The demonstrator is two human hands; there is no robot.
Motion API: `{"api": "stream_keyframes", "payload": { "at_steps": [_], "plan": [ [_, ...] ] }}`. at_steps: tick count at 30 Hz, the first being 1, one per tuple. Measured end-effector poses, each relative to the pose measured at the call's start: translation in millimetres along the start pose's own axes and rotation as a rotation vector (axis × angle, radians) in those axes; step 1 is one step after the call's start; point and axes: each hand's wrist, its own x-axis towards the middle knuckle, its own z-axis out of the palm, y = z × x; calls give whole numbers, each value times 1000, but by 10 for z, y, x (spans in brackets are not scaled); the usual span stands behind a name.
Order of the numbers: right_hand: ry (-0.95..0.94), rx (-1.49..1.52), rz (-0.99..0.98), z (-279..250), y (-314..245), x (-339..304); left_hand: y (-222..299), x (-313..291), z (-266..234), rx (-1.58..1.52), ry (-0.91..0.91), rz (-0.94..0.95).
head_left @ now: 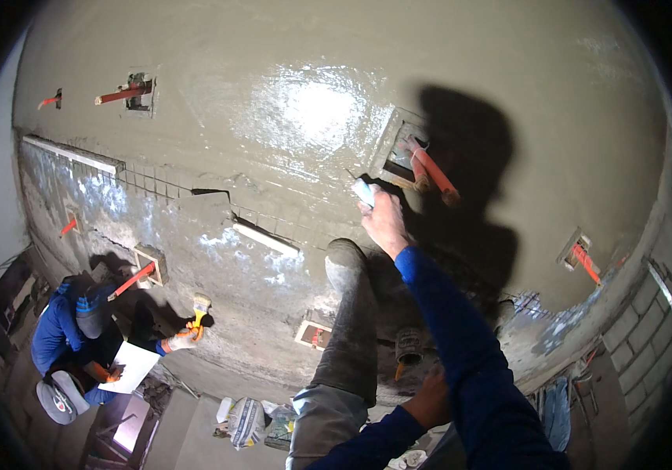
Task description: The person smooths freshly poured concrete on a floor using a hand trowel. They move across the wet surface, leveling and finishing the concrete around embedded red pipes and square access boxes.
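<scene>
My right hand (385,223) reaches up to the wet grey plaster wall (218,47), its fingers closed around a small white-and-pale-blue object (365,191) with a thin dark tip. What kind of thing this is, I cannot make out. It is beside a recessed box with orange conduits (433,168) coming out. My left hand (430,398) is low, close to my right forearm, which hides its fingers. Just above it is a dark, round-topped thing with an orange-yellow handle (409,346); whether my left hand touches it is unclear.
A bent leg in grey trousers (344,345) rises against the wall. At lower left a co-worker in blue (61,333) holds a yellow-handled brush (201,307) and a white sheet (132,366). More orange conduits (586,262) jut out. Bags (246,423) lie below; grey blocks (645,333) stand right.
</scene>
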Motion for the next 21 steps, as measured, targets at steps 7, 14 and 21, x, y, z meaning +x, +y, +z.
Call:
{"api": "stream_keyframes", "payload": {
  "at_steps": [7, 14, 21],
  "plan": [
    [-575, -124, -174, 322, -119, -542, -51, -9, 80, 57, 203, 264],
    [-393, -34, -141, -629, 918, -1332, -218, 204, 593, 353, -139, 190],
    [154, 357, 62, -1959, 2853, -2353, -196, 308, 1109, 461, -272, -131]
  ]
}}
